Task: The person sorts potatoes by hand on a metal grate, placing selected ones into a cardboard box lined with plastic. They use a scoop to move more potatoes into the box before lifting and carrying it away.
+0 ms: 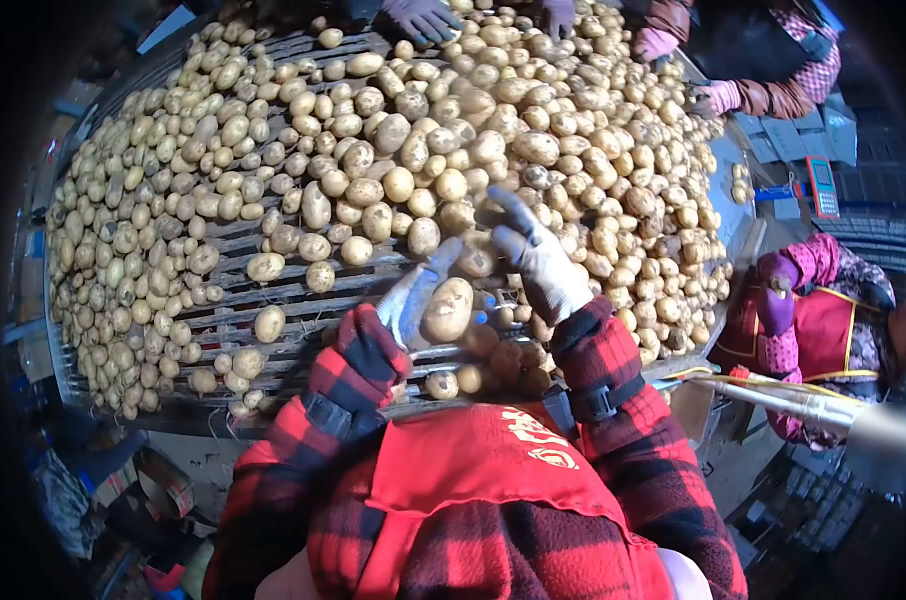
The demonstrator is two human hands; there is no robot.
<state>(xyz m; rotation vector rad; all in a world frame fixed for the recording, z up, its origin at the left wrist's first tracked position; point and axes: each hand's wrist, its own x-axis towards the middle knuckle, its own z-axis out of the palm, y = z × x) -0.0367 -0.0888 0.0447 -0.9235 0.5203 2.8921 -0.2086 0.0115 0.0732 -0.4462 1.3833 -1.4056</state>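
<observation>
Where the red sleeves reach over the near edge of the table (303,310), the left hand (410,300) is closed around one big potato (448,310). Its fingers curl round the potato and hold it just above the slats, close to the near edge. Just past it, the right hand (535,258) lies on the pile (533,150). Its fingers are stretched out and spread. They touch the pile under them and grip nothing that shows. Both hands wear grey gloves. A few small spuds (470,378) sit between the two arms at the near edge. The slats are bare in a patch to the left of the hands. The pile gets thick toward the middle and covers the far and right sides of the table. Off the right edge stands a person (823,330) in pink sleeves and a red apron, with a shiny pipe (823,408) in front. At the far edge, other people's gloved hands touch the pile: a purple glove (423,18) near the middle and a pink glove (718,97) at the far right corner.
</observation>
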